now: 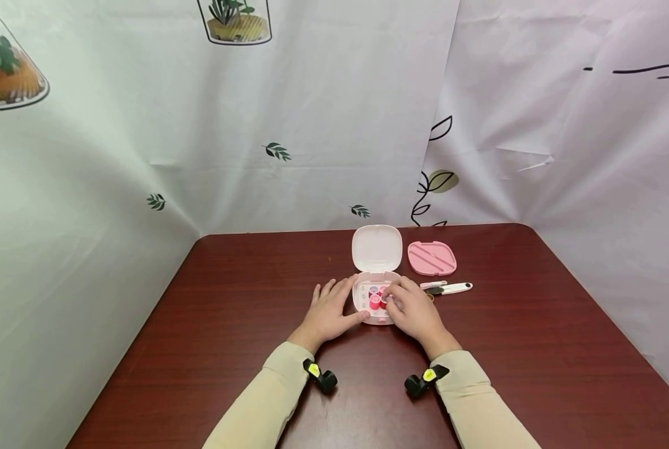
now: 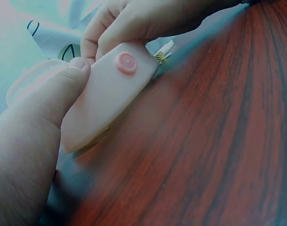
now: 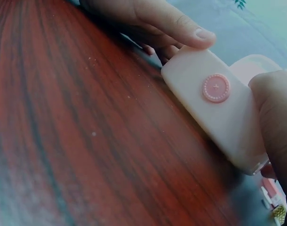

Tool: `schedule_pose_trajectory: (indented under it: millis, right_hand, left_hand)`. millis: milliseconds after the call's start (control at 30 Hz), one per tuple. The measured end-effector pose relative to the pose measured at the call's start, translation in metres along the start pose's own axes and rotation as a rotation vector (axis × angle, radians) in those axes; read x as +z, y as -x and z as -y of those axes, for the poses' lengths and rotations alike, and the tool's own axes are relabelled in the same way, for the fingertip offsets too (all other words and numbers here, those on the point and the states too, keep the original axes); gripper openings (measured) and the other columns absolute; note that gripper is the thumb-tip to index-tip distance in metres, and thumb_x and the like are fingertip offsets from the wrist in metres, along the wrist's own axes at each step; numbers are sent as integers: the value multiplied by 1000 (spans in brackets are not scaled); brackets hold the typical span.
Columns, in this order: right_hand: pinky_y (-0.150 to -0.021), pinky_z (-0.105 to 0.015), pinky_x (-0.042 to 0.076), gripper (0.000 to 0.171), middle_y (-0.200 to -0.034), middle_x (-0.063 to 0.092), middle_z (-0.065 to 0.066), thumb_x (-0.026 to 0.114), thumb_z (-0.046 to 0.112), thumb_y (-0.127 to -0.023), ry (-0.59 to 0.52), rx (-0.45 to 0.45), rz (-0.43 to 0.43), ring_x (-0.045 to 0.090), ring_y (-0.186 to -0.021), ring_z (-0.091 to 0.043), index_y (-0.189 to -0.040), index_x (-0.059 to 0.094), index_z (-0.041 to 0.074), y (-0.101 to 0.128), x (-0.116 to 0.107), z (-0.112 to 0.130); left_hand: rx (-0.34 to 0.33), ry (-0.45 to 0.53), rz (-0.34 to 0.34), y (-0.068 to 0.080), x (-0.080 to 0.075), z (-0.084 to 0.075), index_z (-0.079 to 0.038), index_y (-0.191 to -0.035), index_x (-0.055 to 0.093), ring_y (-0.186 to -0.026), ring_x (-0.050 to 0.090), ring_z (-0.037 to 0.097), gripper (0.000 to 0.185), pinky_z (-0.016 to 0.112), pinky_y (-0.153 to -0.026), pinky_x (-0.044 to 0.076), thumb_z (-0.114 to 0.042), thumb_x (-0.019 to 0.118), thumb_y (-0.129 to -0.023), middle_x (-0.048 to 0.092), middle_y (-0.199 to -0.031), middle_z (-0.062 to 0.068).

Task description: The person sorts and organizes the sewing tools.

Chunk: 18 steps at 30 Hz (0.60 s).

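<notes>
A white and pink sewing box (image 1: 361, 305) lies on the table with its lid (image 1: 377, 248) raised at the back. Inside, small thread spools (image 1: 374, 302) in red, pink and a greyish tone stand grouped on a white insert. My left hand (image 1: 329, 313) is spread at the box's left side, its thumb resting on the front left rim. Over the right part of the box, my right hand (image 1: 415, 312) bends its fingers and pinches a thread spool, which they partly cover. On the box's front is a round pink button latch (image 3: 216, 88), also seen in the left wrist view.
A pink tray (image 1: 432, 258) with slanted grooves lies right of the lid. Just beyond my right hand are a white-handled tool (image 1: 455, 288) and a small pink-and-white item (image 1: 432, 285). Behind the dark red table (image 1: 244, 293) hangs a printed cloth (image 1: 312, 112).
</notes>
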State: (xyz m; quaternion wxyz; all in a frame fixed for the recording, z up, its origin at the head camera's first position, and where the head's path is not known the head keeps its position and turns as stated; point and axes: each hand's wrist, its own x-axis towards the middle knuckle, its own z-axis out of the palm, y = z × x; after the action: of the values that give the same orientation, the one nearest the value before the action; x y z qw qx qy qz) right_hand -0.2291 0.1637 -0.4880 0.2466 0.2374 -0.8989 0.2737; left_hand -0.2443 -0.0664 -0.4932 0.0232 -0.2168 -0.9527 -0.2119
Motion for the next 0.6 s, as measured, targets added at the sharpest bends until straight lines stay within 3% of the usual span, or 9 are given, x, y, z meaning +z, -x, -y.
schedule_pose_trajectory:
  millis: [267, 600]
  right_hand:
    - [-85, -45, 50, 11, -103, 63, -8, 68, 17, -83, -14, -133, -204, 58, -95, -28, -91, 71, 10, -2, -3, -10]
    - [-80, -45, 48, 13, -88, 63, -13, 61, 13, -88, 9, -101, -443, 61, -87, -35, -85, 69, 2, -14, -8, -48]
  left_hand:
    - [-8, -4, 9, 0, -2, 0, -28, -162, 24, -148, 30, 36, 93, 64, -118, 11, -72, 56, -87, 41, -159, 7]
    - [-2, 4, 15, 0, -2, -1, -28, -162, 23, -147, 30, 37, 93, 64, -118, 11, -70, 58, -87, 40, -159, 4]
